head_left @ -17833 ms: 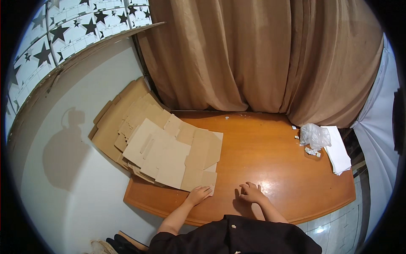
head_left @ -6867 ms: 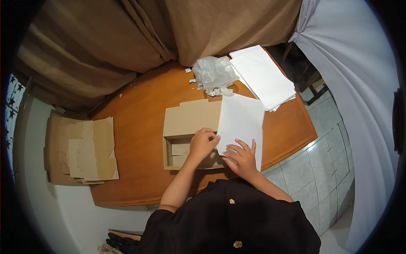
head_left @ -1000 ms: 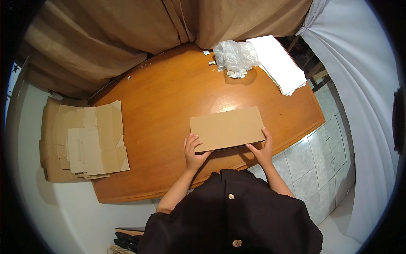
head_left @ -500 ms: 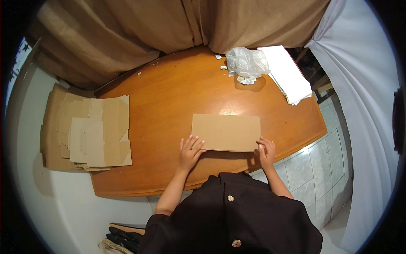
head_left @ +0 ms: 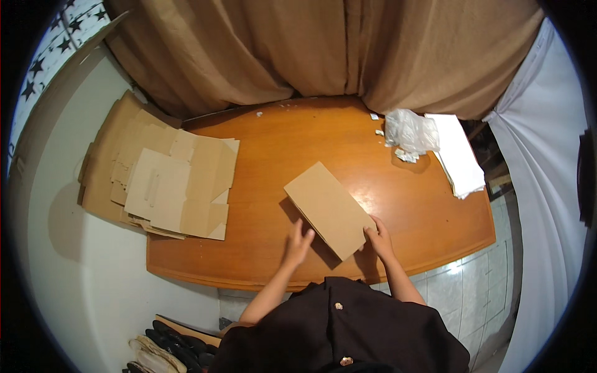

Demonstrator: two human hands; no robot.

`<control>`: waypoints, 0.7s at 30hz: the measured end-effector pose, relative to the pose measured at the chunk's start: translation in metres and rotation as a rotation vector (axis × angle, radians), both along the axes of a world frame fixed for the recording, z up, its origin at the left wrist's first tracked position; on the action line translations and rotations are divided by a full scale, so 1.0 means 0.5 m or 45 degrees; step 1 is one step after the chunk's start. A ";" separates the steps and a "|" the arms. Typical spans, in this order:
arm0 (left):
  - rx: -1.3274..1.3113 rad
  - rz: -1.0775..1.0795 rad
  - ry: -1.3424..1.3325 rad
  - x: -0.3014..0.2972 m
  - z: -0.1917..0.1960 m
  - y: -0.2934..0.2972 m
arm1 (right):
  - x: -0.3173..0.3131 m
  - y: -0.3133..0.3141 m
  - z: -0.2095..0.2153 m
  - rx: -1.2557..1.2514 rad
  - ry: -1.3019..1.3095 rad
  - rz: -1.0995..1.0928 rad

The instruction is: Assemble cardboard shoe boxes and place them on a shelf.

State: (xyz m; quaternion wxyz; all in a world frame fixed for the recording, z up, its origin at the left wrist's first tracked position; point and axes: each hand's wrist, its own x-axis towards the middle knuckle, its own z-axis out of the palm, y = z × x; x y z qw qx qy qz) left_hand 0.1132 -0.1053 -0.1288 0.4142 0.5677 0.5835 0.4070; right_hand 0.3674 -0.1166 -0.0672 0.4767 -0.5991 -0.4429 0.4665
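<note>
There it was, the brown cardboard box [head_left: 329, 208], lid down, right in front of me on the near half of the wooden table [head_left: 267, 248], and it lay on a slant! One end pointed away toward my left, the other came back to my right hand [head_left: 380, 241]. And that right hand had it: thumb pressed over the top of the near right end, fingers wrapped round the edge and partly out of sight, a firm pinch on the cardboard.

Over to my left hand [head_left: 297, 245]: loosely spread, thumb well away from the fingers, right up against the long near side, nothing clasped in it. Was it touching the box? From this angle I couldn't tell. Nor could I tell whether the box's underside sat flat on the wood; a dark shadow ran along that side.

Out left, a pile of flattened cardboard [head_left: 168, 180] overlapped the table's edge and leaned by the wall. Far right, a clear plastic bag [head_left: 410, 130] sat crumpled against white sheets [head_left: 459, 155], with small white packets [head_left: 407, 156] just in front of it!
</note>
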 end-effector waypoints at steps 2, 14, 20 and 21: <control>-0.105 -0.265 -0.055 0.023 0.016 -0.028 | -0.013 -0.012 0.006 -0.148 0.140 0.040; -0.219 -0.124 -0.452 -0.042 0.047 -0.092 | -0.066 -0.042 0.002 0.179 -0.234 0.632; -0.022 0.325 -0.714 -0.004 0.189 -0.215 | -0.053 -0.076 0.086 0.428 -0.258 0.788; 0.025 0.393 -0.701 0.002 0.199 -0.244 | -0.049 -0.087 0.096 0.516 -0.298 0.816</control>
